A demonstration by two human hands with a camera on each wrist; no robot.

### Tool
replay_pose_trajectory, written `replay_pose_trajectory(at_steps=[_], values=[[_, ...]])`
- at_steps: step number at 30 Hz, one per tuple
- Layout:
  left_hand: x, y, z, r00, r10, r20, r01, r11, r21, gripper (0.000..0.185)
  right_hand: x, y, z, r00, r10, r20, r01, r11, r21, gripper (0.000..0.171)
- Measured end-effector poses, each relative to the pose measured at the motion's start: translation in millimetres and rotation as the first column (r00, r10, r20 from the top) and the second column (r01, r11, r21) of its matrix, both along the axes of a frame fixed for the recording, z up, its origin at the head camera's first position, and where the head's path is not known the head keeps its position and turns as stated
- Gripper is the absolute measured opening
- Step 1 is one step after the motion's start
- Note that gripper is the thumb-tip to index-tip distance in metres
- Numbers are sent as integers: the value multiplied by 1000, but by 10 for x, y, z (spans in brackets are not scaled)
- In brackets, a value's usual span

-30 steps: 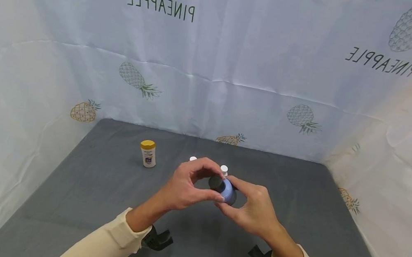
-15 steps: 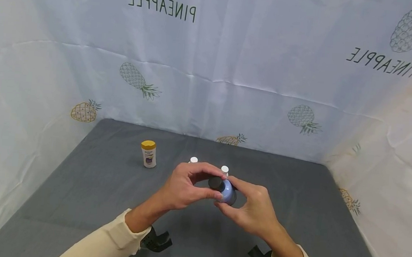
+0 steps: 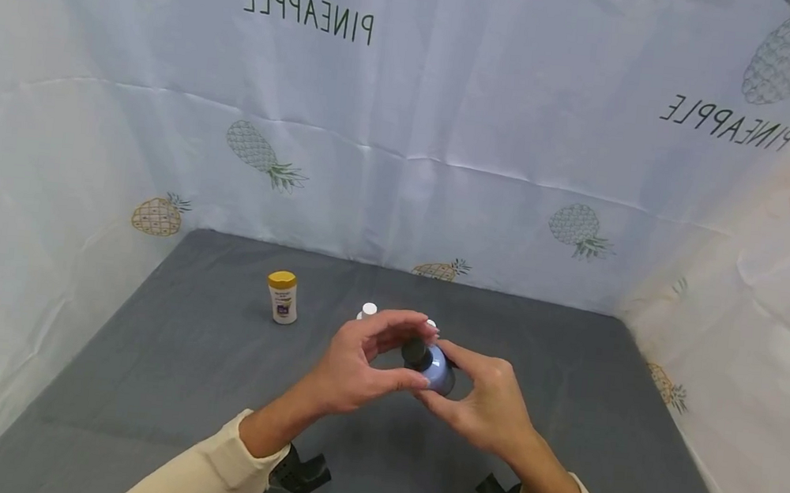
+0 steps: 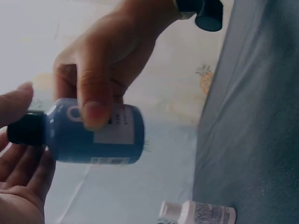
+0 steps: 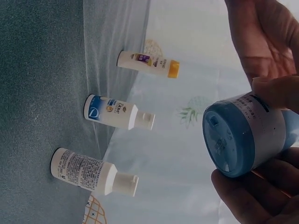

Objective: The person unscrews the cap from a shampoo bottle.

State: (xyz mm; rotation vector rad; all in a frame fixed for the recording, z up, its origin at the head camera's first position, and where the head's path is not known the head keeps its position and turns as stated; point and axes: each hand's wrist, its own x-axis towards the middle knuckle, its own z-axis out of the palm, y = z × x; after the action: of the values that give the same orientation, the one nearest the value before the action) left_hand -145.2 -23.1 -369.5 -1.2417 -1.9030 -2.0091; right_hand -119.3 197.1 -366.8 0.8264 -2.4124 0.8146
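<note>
In the head view, my right hand (image 3: 487,398) grips the body of a small blue bottle (image 3: 437,371), thumb on one side and fingers on the other. The bottle is held up, tilted with its black cap (image 3: 416,352) toward me and to the left. My left hand (image 3: 353,365) curves loosely round the cap, its fingers standing slightly off on the far side and its thumb near the bottle's shoulder. A white label shows on the blue bottle (image 4: 93,151) in the left wrist view. Its base faces the camera in the right wrist view.
On the grey table (image 3: 174,392) stands a white bottle with a yellow cap (image 3: 283,299). Two white bottles, a Dove one (image 5: 110,112) and one covered in print (image 5: 81,170), stand behind my hands. A patterned curtain (image 3: 408,105) surrounds the table.
The left hand's fingers have lifted a little away from the black cap on the far side. My right hand keeps the bottle in nearly the same place.
</note>
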Motion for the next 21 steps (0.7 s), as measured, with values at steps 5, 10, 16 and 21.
replay_pose_trajectory(at_steps=[5,10,16,21], values=[[-12,-34,20,998,-13,-61,12,1000,-18,44,-6,13,-8,1000,-13,-19,13,1000,11,63],[-19,-23,9,996,24,-83,-26,999,-21,39,4,5,-5,1000,-8,2,8,1000,10,59],[-42,7,-34,995,48,-86,-46,999,19,40,14,-20,8,1000,0,29,-1,1000,11,55],[-42,-3,-53,995,33,-90,-32,999,14,46,15,-24,13,999,-6,34,5,1000,22,56]])
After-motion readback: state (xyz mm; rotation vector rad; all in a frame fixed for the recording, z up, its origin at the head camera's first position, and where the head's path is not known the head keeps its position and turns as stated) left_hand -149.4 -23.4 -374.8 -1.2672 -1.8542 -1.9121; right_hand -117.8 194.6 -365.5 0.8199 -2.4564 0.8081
